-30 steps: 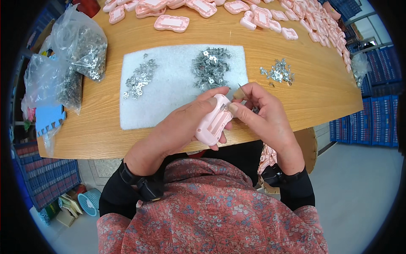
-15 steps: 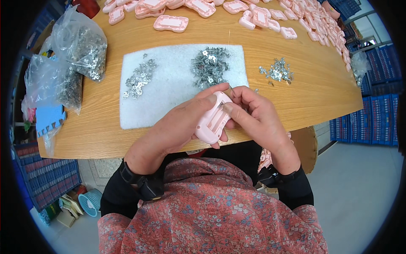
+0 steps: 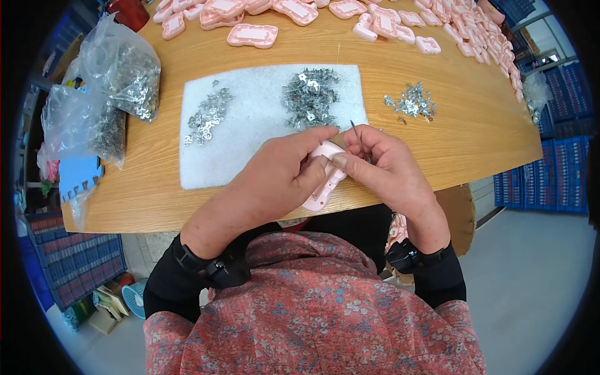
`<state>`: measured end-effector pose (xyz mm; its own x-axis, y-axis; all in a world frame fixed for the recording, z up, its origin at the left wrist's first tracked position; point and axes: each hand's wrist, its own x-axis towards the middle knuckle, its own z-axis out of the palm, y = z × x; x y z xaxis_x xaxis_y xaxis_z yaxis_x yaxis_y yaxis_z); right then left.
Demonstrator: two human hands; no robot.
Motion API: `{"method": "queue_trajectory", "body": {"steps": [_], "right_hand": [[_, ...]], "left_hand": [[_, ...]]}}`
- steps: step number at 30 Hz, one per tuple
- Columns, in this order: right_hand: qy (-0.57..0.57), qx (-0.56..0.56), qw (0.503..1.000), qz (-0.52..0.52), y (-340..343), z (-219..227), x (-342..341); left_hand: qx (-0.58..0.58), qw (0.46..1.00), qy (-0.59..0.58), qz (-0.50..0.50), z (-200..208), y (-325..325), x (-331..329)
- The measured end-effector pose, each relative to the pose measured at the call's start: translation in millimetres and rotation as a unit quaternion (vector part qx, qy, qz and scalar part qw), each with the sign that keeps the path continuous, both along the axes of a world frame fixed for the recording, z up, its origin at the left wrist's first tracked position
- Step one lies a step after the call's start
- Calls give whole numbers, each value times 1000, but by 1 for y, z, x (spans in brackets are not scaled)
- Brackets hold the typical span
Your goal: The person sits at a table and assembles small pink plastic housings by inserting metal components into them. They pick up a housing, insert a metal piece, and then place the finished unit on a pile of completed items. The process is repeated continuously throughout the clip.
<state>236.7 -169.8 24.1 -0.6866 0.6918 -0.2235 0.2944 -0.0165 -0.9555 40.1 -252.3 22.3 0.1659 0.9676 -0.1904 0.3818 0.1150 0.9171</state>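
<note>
A pale pink plastic casing (image 3: 320,201) with a slotted recess is held near the table's front edge. My left hand (image 3: 272,169) is closed around it, the thumb lying over the recess and hiding part of it. My right hand (image 3: 394,169) is also closed; a thin, pointed metal tool (image 3: 354,130) sticks up from its curled fingers. The right thumb presses at the casing's upper edge, close to the left thumb tip. Whether a small metal piece sits between the thumbs is hidden. Just beyond my hands, a dense pile of small metal plates (image 3: 310,100) rests on a white foam mat (image 3: 250,156).
More metal plates (image 3: 209,115) lie on the mat's left side, and small metal pieces (image 3: 412,102) are heaped right of it. Clear bags of metal parts (image 3: 134,81) stand at the left. Many pink casings (image 3: 252,35) cover the table's far side. Blue crates (image 3: 540,172) are stacked at right.
My left thumb has moved down over the casing's recess, and the casing has turned slightly. The pointed tool in my right hand now stands out more, farther right.
</note>
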Motion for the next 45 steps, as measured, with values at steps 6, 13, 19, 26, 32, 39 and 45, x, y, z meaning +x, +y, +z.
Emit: {"method": "queue_trajectory", "body": {"steps": [6, 13, 19, 26, 32, 39, 45], "right_hand": [[107, -117, 986, -57, -6, 6, -1], [149, -16, 985, -87, -19, -15, -7], [139, 72, 986, -53, -30, -18, -18], [145, 124, 980, -59, -30, -20, -23], [117, 276, 954, -2, -23, -19, -22], [101, 299, 949, 12, -22, -8, -23], [193, -19, 973, -126, -32, -6, -21]], "left_hand": [[87, 990, -83, 71, -20, -4, -3], [-134, 860, -463, 167, -10, -5, -14], [-138, 812, -553, 123, -9, -7, -17], [-159, 820, -515, 191, 0, -4, -7], [-159, 812, -544, 137, -6, -7, -15], [-77, 892, -392, 211, -11, -1, 0], [45, 943, -268, 194, -14, 1, 11]]}}
